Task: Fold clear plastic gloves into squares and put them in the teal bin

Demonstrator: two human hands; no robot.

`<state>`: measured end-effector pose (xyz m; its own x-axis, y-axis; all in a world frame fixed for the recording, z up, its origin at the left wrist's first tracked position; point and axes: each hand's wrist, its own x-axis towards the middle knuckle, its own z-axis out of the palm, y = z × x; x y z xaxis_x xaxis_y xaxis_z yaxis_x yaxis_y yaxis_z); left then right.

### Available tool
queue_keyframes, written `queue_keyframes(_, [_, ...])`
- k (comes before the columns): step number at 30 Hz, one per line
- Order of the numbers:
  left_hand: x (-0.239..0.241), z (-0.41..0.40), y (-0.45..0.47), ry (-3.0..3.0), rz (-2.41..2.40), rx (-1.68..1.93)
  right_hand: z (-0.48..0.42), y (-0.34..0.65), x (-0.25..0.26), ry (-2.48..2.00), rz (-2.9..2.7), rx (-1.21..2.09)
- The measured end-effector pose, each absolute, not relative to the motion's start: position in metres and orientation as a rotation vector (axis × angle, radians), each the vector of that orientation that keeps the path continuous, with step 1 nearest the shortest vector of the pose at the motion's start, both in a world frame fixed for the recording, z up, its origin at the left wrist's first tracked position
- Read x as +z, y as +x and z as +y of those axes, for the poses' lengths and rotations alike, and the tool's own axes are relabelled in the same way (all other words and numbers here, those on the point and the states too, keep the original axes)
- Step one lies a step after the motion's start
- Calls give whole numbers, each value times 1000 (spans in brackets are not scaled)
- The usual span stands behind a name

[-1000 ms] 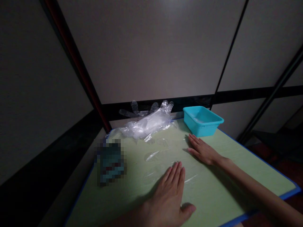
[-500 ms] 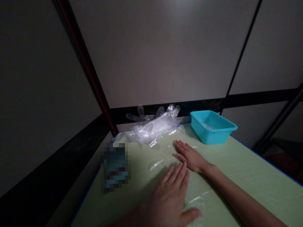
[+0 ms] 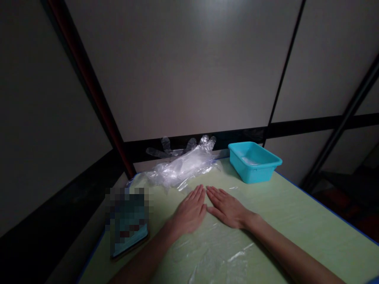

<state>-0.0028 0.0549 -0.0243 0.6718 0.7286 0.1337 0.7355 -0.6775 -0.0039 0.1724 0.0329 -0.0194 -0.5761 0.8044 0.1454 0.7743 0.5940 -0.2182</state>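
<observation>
My left hand [image 3: 189,212] and my right hand [image 3: 226,206] lie flat, palms down and side by side, fingers stretched out and almost touching at the tips. Both press on a clear plastic sheet [image 3: 219,252] spread over the green table [image 3: 310,225]. Just beyond the fingertips lies a crumpled pile of clear plastic gloves [image 3: 180,165].
A turquoise tub [image 3: 254,161] stands at the far right of the table, close to the wall. A flat dark object [image 3: 128,225], blurred out, lies at the table's left edge. Grey wall panels with dark rails close in the back and left.
My left hand slid forward across the plastic sheet and my right hand came leftward and nearer, so the two now lie together in the middle.
</observation>
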Motion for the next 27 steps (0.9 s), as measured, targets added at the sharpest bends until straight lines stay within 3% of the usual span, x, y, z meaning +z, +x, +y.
queue_keyframes(12, [-21,53,-3,-2905,-1292,-191,33,250,-32,-1580,-2447,118])
queue_keyframes(20, [-19,85,-8,-3002,-1764,-662,32,251,-29,-1563,-2212,120])
queue_keyframes(27, [-2,118,4,-2922,-1727,-529,30,249,-24,-1546,-2024,128])
